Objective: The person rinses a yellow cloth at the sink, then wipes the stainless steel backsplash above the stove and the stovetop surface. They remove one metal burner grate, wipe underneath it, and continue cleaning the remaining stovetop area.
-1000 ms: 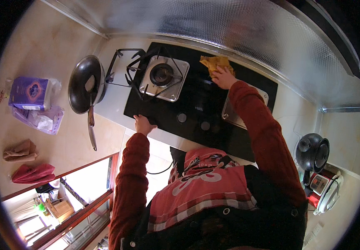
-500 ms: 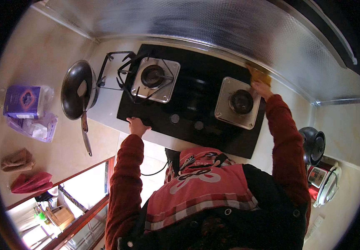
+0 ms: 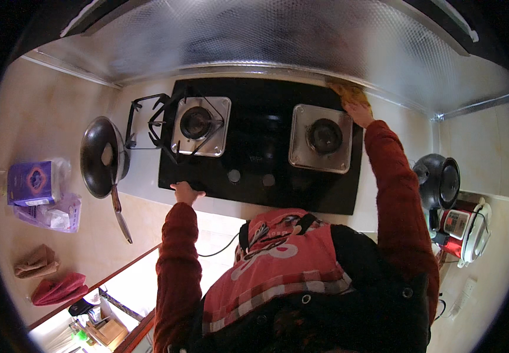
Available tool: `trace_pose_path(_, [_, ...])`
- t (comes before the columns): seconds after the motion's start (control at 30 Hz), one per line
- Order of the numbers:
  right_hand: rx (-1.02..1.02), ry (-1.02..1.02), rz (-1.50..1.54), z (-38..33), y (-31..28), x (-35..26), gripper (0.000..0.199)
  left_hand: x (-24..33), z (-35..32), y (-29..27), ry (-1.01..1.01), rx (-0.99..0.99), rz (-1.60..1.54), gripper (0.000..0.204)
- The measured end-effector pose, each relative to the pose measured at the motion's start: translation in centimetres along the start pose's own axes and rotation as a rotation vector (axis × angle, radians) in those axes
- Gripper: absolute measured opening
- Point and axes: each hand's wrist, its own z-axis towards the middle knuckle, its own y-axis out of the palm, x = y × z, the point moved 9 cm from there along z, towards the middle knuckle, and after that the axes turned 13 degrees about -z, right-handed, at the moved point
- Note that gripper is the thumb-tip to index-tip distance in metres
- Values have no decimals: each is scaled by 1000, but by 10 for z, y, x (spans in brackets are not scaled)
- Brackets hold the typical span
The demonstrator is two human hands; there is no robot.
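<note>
Seen from overhead, a person in a red apron leans over a black glass gas hob [image 3: 266, 159] set in a pale worktop [image 3: 148, 176]. Nearest the body, the left hand [image 3: 185, 192] rests flat with fingers spread on the hob's front left corner, gripping nothing and apparently serving as a brace. Farther off, the right hand [image 3: 358, 110] reaches to the hob's back right corner, its fingers pressed down on a yellow cloth [image 3: 347, 91] that lies against the foot of the metal splashback [image 3: 266, 41]. Wiping of the far edge appears to be the step in hand; the next stroke would call for drawing the cloth along the back edge towards the left burner [image 3: 198, 122], while keeping clear of the pan supports [image 3: 148, 120] that sit loose at the hob's left side. The right burner [image 3: 324, 136] stands bare. A dark frying pan [image 3: 102, 157] lies on the worktop left of the hob, and a black kettle [image 3: 437, 179] stands at the right edge.
</note>
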Motion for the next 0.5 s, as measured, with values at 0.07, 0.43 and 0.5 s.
trace_pose_path(0.07, [123, 48, 290, -27, 18, 14, 51, 1, -2, -2, 3, 16, -8, 72])
trace_pose_path(0.43, [37, 101, 490, -70, 7, 1, 33, 8, -1, -5, -93, -110, 60, 84])
trace_pose_path(0.5, [89, 3, 82, -49, -10, -13, 32, 11, 0, -6, -76, -103, 40, 84])
